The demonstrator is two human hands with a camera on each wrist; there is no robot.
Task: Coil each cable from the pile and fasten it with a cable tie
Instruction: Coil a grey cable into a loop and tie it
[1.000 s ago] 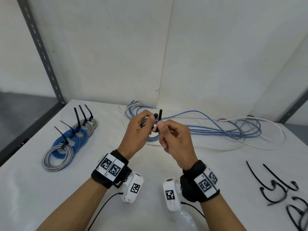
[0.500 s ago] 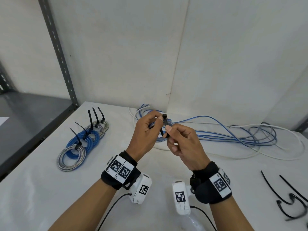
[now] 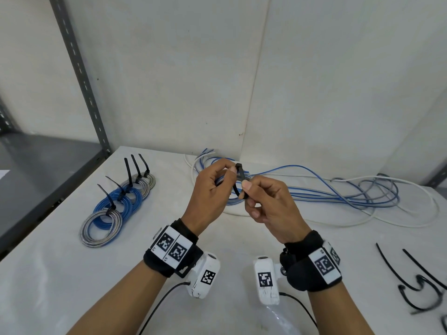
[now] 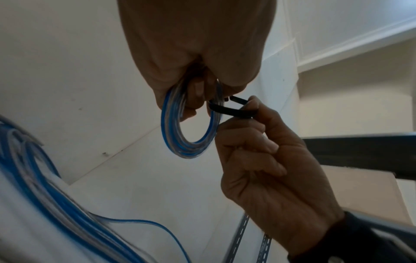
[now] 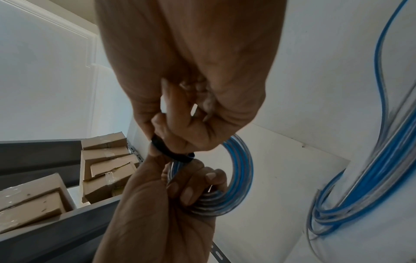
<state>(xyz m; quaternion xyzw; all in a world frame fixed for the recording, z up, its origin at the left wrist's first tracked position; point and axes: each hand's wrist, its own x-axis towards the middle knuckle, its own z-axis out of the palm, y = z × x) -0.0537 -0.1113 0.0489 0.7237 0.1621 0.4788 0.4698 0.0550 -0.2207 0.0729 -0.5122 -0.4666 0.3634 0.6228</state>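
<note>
Our left hand [image 3: 212,192] is held up over the white table [image 3: 60,274], in front of us. Its fingers are curled round a small coil of blue and clear cable [image 4: 191,124], and they pinch the coil near its top. Our right hand [image 3: 268,209] is just beside it, almost touching. Our right thumb and first finger are pressed together on a black cable tie [image 3: 240,180]. The other right fingers are curled in toward the palm.

From the head view we see only a bit of the coil, because our left hand hides most of it. We do see the tie's head sticking up between the two hands.

The left wrist view shows more. There the coil hangs down from our left fingers [image 4: 193,99] as a full round ring. The tie [image 4: 234,110] goes round one side of the ring and makes a loose loop out to our right hand [image 4: 265,163].

The right wrist view shows our left fingers [image 5: 195,188] wrapped round the coil [image 5: 236,186] from below, and the tie [image 5: 168,151] as a dark band between both hands. We cannot tell if the tie is locked.

Behind our hands lies the loose pile of cables [image 3: 338,189], blue, grey and white. Far to the left lie five tied coils [image 3: 116,209] with tie tails sticking up. At the right lie spare black ties [image 3: 416,281].
</note>
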